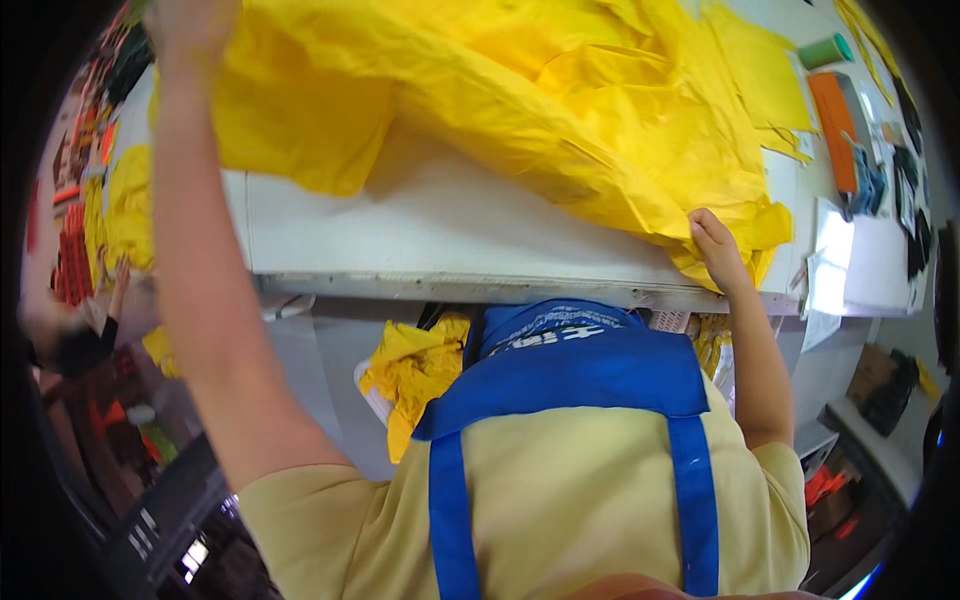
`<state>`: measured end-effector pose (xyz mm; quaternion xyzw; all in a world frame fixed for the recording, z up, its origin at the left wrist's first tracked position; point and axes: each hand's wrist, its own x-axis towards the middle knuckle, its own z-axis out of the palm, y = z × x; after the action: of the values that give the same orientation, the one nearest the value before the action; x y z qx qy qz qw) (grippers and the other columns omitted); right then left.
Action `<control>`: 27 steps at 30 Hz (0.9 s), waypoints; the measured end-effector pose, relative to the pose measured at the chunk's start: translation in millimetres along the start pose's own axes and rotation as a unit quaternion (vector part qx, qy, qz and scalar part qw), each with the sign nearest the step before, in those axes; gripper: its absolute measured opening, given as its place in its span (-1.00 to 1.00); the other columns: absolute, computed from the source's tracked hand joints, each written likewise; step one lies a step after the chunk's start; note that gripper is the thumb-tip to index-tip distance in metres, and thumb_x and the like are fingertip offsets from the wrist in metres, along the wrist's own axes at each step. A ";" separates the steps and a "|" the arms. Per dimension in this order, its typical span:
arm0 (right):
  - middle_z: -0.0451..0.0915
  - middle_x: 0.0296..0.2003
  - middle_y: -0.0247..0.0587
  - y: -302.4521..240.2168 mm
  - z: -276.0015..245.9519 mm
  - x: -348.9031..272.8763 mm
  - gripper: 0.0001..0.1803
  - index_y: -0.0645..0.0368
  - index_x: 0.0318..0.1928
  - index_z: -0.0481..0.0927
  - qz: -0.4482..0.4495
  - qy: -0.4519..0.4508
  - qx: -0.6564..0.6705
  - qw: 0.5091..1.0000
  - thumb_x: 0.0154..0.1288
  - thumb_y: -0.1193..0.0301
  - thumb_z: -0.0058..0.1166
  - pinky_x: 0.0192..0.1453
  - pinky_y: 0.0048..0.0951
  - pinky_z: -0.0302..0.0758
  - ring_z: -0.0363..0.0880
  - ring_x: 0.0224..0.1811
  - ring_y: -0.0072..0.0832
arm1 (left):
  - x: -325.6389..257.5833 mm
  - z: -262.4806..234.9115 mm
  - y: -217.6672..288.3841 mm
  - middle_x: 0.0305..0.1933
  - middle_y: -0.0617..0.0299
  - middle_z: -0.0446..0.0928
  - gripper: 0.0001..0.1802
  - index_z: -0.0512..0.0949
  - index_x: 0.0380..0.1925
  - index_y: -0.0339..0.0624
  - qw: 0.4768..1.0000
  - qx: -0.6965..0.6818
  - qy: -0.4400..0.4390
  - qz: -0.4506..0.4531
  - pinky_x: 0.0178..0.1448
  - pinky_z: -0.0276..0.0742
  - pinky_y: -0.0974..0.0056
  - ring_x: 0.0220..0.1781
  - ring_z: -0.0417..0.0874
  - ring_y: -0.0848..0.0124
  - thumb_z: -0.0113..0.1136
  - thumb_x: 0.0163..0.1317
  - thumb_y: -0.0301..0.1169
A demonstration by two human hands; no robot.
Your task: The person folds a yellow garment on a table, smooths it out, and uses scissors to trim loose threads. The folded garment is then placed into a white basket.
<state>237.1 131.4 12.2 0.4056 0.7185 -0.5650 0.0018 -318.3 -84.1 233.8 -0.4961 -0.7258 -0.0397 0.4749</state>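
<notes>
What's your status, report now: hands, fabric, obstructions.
Right hand gripping yellow fabric by near edge. Left hand blurred, grip unclear. Fabric rumpled over white table. No obstruction seen.

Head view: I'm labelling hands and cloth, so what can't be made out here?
All in the head view:
Left hand: blurred, partly cut off by the top edge.
Yellow fabric: far side cut off by the top edge.
Right hand: fingertips hidden in the fabric.
</notes>
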 end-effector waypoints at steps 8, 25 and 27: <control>0.53 -0.33 -0.32 29.5 -79.3 31.8 -0.85 0.18 -0.15 0.51 -0.083 0.137 0.221 0.962 0.36 0.39 -0.01 -0.06 -0.49 0.45 0.51 -0.23 -0.54 | -204.6 -66.6 315.1 0.00 -0.06 0.51 -0.30 0.32 0.17 -0.34 0.723 -0.484 -0.376 -0.319 -0.02 0.52 0.20 -0.06 0.57 0.14 0.37 0.04 -0.33; 0.65 -0.34 0.00 312.3 -286.0 -51.8 -0.59 0.23 -0.23 0.64 0.296 0.334 -0.438 0.780 0.08 0.14 0.11 -0.12 -0.20 0.50 0.62 -0.26 -0.09 | -173.8 -109.0 319.8 -0.30 0.23 0.46 -0.70 0.46 -0.30 -0.23 0.662 -0.560 -0.327 -0.375 -0.11 0.38 0.38 -0.24 0.45 0.42 0.38 -0.02 -0.53; 0.65 -0.37 -0.15 296.0 -278.9 -65.3 -0.65 0.19 -0.26 0.63 0.237 0.399 -0.378 0.801 0.13 0.16 0.06 -0.22 -0.32 0.49 0.61 -0.37 -0.30 | -176.2 -107.8 320.4 -0.09 0.09 0.46 -0.54 0.43 -0.16 -0.23 0.740 -0.506 -0.306 -0.321 0.04 0.40 0.27 -0.07 0.48 0.27 0.41 -0.08 -0.50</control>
<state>581.1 329.9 -96.7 0.7197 0.6940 -0.0193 0.0017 4.5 -99.7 31.7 -0.3867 -0.8212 -0.3974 -0.1347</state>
